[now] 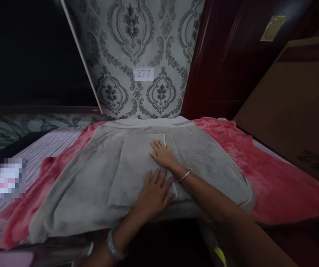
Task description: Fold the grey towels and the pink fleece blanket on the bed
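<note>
Gray fleece panel (137, 159) lies flat, pretty much mid-way across a bigger gray plush cloth (84, 193); can't tell if it's a separate piece or attached. Both hands are on it, palms down, fingers spread, not gripping anything. The right hand (162, 154) is up by the panel's top right corner, thin silver bracelet (185, 175) on that wrist. The left hand (153, 193) rests lower down, nearer the front edge, and that arm has a pale chunky bangle (114, 246). Under the gray cloth there's a red fuzzy blanket (273, 189) sticking out both sides, and a striped sheet (52, 146) shows on the left. Behind it all: patterned wallpaper (131, 33) with a "277" paper label (143, 74), plus a big cardboard box (293, 96) over on the right.
</note>
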Tool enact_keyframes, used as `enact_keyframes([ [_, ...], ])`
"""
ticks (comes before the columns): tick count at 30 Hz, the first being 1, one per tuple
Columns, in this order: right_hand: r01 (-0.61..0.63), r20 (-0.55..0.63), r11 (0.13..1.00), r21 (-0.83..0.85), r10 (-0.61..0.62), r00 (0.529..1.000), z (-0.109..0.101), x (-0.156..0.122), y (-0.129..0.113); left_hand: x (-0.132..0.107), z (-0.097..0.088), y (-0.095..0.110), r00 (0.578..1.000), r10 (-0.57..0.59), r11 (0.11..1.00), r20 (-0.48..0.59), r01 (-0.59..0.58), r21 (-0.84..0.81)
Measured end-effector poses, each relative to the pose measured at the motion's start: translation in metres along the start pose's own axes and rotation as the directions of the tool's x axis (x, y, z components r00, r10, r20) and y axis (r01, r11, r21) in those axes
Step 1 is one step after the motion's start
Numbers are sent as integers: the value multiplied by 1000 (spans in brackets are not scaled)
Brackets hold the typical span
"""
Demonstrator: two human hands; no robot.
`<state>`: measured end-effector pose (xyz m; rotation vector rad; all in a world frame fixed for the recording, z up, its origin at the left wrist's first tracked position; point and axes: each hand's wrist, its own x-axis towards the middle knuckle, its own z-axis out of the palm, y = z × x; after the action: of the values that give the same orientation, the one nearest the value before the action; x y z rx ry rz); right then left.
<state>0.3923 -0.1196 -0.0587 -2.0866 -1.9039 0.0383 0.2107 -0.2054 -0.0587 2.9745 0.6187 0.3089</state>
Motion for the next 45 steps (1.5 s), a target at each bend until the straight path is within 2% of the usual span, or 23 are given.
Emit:
enact_keyframes([
  [3,-7,42,1000,-15,7,999,4,-8,-3,-7,-11,-6,999,12,998,41,-9,-62],
  [5,-8,45,1000,-15,9,999,2,-9,-2,-21,-18,-17,999,-16,997,36,19,-71],
  [8,-13,41,1000,-13,13,999,-1,-9,-3,-56,-23,-45,993,-119,993,-28,118,-21],
  [11,-14,40,1000,-7,14,999,0,-9,-3,-95,-20,-75,975,-202,979,-91,204,12],
  [14,-12,36,1000,-3,12,999,1,-9,-2,-119,-16,-96,947,-282,959,-155,278,-45],
  [16,-12,33,1000,-5,12,999,2,-9,-2,-124,-17,-104,927,-333,941,-172,314,-126],
  [19,-10,31,1000,-8,10,999,2,-9,-1,-117,-24,-105,888,-428,880,-169,367,-302],
  [23,-8,30,1000,-14,9,1000,2,-9,-1,-103,-40,-94,815,-563,683,-134,368,-630],
  [25,-8,30,1000,-18,8,1000,2,-9,-1,-103,-46,-90,789,-609,590,-81,383,-711],
  [27,-8,28,1000,-20,9,1000,2,-9,-1,-108,-52,-92,794,-607,551,-16,407,-728],
  [30,-12,34,1000,-11,12,999,3,-10,-1,-120,-64,-104,844,-531,562,78,419,-713],
  [32,-12,45,1000,-2,12,999,1,-10,-1,-120,-72,-112,850,-527,627,30,412,-661],
  [34,-17,60,1000,2,17,998,-1,-9,-3,-106,-77,-119,839,-535,722,-102,391,-571],
  [36,-42,85,999,-1,42,995,-6,-7,-7,-76,-76,-125,862,-476,806,-176,347,-480],
  [39,-88,94,996,-18,90,992,-12,-1,-19,-9,-63,-134,946,-300,901,-119,240,-361],
  [40,-82,78,996,-21,84,993,-13,1,-23,14,-57,-137,961,-263,925,-85,226,-306],
  [43,-10,14,1000,-19,10,1000,-8,4,-33,70,-41,-145,961,-278,955,4,276,-111],
  [45,11,-11,1000,-13,-11,1000,-1,4,-34,89,-31,-147,945,-327,945,-1,327,-1],
])
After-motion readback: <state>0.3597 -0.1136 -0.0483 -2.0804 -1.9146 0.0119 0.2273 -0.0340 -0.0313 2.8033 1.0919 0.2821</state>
